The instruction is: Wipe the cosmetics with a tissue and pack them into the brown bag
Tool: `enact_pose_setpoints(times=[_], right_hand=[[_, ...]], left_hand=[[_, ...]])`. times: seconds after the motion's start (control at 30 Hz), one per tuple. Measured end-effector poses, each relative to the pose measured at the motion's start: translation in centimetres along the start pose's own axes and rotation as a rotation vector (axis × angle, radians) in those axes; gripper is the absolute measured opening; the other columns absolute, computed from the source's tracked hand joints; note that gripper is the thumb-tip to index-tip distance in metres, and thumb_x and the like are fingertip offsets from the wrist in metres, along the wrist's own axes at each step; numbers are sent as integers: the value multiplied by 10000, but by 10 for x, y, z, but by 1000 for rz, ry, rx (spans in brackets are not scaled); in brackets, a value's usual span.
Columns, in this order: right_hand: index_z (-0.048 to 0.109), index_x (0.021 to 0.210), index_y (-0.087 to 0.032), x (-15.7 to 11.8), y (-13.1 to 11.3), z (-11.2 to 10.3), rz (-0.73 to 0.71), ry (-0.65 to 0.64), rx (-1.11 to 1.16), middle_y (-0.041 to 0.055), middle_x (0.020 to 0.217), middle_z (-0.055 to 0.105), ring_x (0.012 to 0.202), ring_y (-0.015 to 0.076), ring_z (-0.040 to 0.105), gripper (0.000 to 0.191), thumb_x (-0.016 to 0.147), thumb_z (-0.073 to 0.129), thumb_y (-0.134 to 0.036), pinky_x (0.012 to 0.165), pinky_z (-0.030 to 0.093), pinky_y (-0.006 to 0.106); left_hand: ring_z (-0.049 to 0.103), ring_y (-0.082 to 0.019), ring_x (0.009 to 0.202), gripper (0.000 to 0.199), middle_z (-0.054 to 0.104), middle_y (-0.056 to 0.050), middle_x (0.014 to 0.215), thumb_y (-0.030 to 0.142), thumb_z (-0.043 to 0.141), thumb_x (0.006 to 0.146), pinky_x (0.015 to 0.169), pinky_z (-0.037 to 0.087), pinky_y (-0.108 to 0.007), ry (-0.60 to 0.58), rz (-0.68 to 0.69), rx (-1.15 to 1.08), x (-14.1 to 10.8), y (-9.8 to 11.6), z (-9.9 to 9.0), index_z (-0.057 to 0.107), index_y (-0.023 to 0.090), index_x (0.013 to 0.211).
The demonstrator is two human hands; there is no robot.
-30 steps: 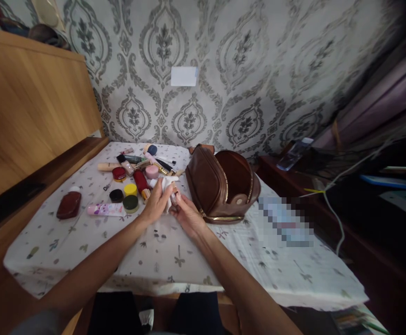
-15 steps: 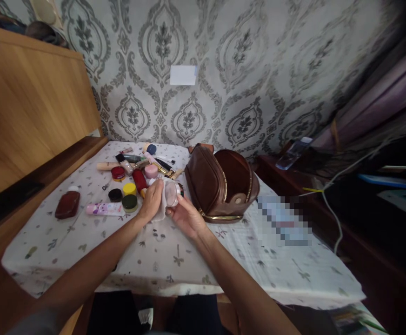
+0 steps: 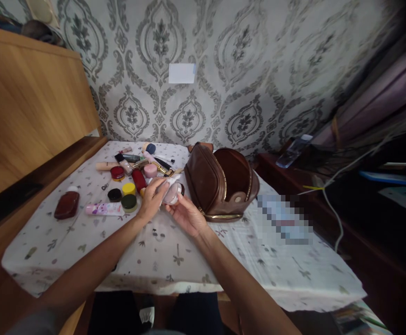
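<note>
My left hand (image 3: 152, 201) is closed on a crumpled white tissue (image 3: 169, 182), pressing it against a small clear round jar (image 3: 172, 193). Fingers of my right hand (image 3: 188, 216) grip that jar from its lower right side. Both hands are over the table, just left of an open brown leather bag (image 3: 222, 186). Left of my hands lie a red tube (image 3: 139, 180), a yellow-lidded jar (image 3: 129, 188), a dark green-lidded jar (image 3: 129, 203), a black-lidded jar (image 3: 114, 195) and a pink-capped tube (image 3: 104, 209).
More cosmetics, including a pink jar (image 3: 150, 170) and a red jar (image 3: 117, 173), cluster behind. A dark red bottle (image 3: 67, 204) lies far left on the patterned cloth (image 3: 147, 260). A blurred-out item (image 3: 286, 221) is right of the bag; a clear bottle (image 3: 293, 152) lies beyond.
The tissue has shifted up over the jar's top, with my left fingers following it. The jar is tilted differently in my right hand.
</note>
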State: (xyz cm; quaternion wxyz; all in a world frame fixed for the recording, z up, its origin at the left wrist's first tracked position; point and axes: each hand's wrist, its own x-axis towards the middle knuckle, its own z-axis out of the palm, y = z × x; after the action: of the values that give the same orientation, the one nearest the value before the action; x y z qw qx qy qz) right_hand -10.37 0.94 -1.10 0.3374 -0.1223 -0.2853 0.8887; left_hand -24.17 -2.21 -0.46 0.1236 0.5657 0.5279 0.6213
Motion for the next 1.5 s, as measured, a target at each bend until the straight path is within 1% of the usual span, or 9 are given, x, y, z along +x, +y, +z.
enact_pose_setpoints(times=[0.1, 0.23, 0.43, 0.7, 0.93, 1.13, 1.3, 1.4, 1.5], right_hand=[[694, 958, -207, 0, 0, 2, -8, 12, 5, -22, 865, 746, 762, 110, 662, 361, 669, 895, -286, 714, 554, 224], [697, 948, -204, 0, -1, 3, -18, 28, 17, -26, 860, 747, 756, 108, 660, 391, 640, 913, -310, 701, 558, 215], [696, 970, -198, 2, -4, -2, 26, 52, 48, -6, 850, 755, 749, 126, 676, 403, 666, 895, -373, 676, 555, 220], [669, 1024, -215, 3, 2, -7, 70, 22, -50, 5, 864, 754, 766, 146, 691, 442, 720, 834, -488, 672, 537, 237], [681, 1021, -207, 2, 3, -3, 67, 13, -47, 6, 842, 752, 769, 141, 682, 479, 755, 762, -597, 668, 528, 227], [663, 980, -255, 4, 3, -3, 39, 44, -86, -6, 799, 745, 773, 180, 693, 520, 717, 722, -701, 671, 534, 277], [650, 985, -248, 2, 6, 1, 41, 52, -133, -7, 887, 751, 886, 185, 696, 414, 752, 770, -568, 735, 543, 289], [643, 1014, -260, 0, 6, 2, 28, 56, -138, -17, 915, 748, 871, 172, 688, 407, 723, 821, -482, 732, 541, 281], [650, 1040, -269, -2, 5, 3, -33, 65, -137, -38, 880, 737, 787, 143, 672, 429, 691, 860, -405, 697, 533, 255]], left_hand=[[591, -217, 1151, 308, 671, -84, 1175, 351, 483, 991, 1035, 436, -348, -84, 105, -6, -2, 6, 1, 680, 203, 1174], [567, -216, 1186, 305, 651, -84, 1205, 334, 450, 1006, 1066, 415, -355, -121, 158, -6, -4, 11, 1, 674, 210, 1173], [591, -213, 1130, 211, 638, -83, 1163, 350, 497, 973, 998, 445, -332, -121, 119, -1, -5, 13, -1, 644, 197, 979], [629, -197, 931, 242, 683, -47, 954, 353, 522, 920, 850, 461, -308, -12, 3, 78, 0, 15, -3, 544, 203, 731], [595, -182, 828, 243, 613, -17, 823, 383, 483, 947, 783, 463, -288, 1, -29, 140, -3, 22, -2, 555, 206, 796], [602, -234, 1126, 181, 638, -107, 1207, 338, 494, 962, 979, 461, -363, -71, 141, 208, -12, 20, 1, 558, 212, 1076], [534, -254, 1255, 299, 582, -151, 1324, 329, 478, 984, 1079, 409, -423, -168, 291, 259, -18, 12, 6, 530, 191, 1244], [551, -242, 1232, 328, 610, -136, 1286, 354, 434, 1003, 1076, 413, -402, -156, 237, 188, -17, 15, 7, 540, 184, 1263], [590, -234, 1171, 368, 646, -110, 1233, 419, 388, 1016, 1047, 435, -377, -101, 73, 34, -14, 20, 6, 570, 186, 1234]])
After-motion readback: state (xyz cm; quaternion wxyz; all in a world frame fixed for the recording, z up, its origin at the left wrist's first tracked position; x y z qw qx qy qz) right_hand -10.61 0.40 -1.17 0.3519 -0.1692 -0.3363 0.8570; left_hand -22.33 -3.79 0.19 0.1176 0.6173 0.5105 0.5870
